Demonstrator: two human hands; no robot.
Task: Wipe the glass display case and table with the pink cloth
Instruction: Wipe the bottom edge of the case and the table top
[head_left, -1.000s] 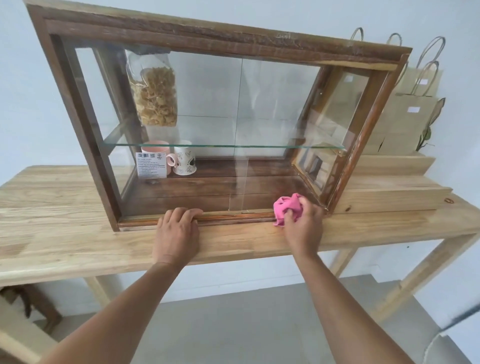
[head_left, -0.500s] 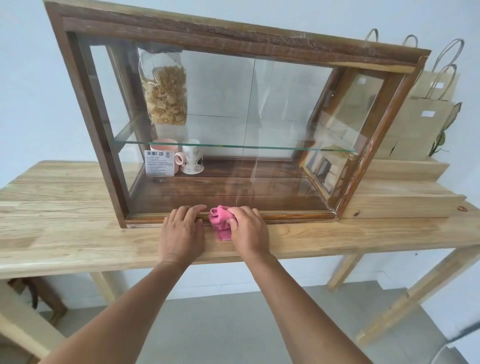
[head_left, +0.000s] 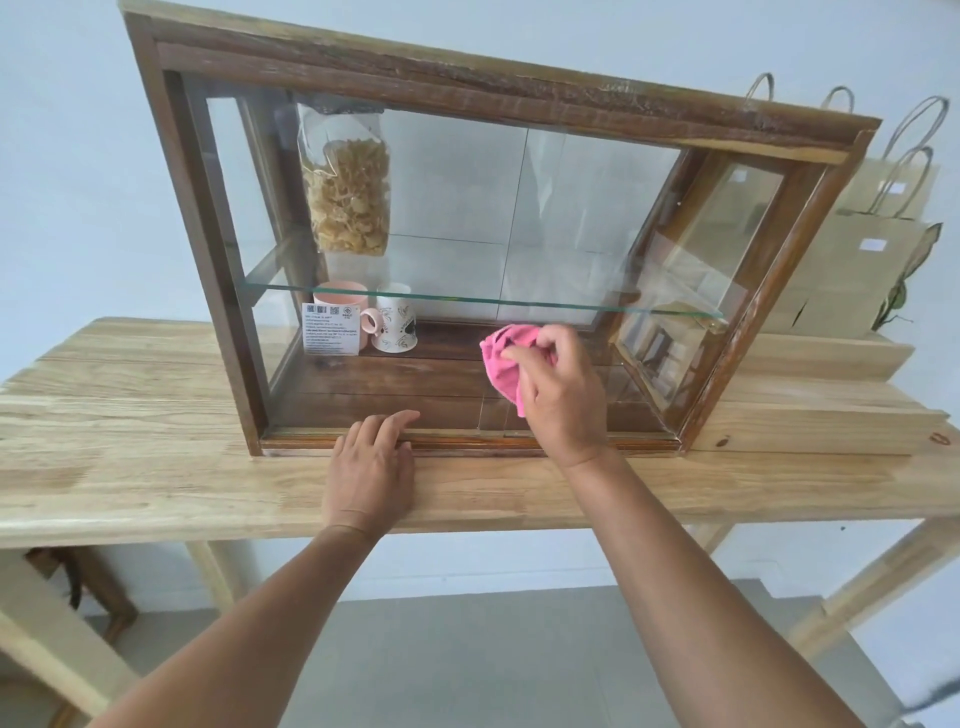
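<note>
Gripping a crumpled pink cloth in the right hand, with fingers curled round it, in front of the lower pane of the dark wooden-framed glass display case, right of its centre and below its glass shelf. Cannot confirm contact between cloth and glass. Resting the left hand open and flat on the light wooden bench against the case's front bottom rail, left of its centre, with fingertips touching that rail. Holding nothing there. Found inside the case, at its left end: on the shelf, a clear bag of pale yellow crisps; below the shelf, a pink mug, a white patterned mug and a white printed label card. Noted behind the case's right end: brown paper carrier bags.
</note>
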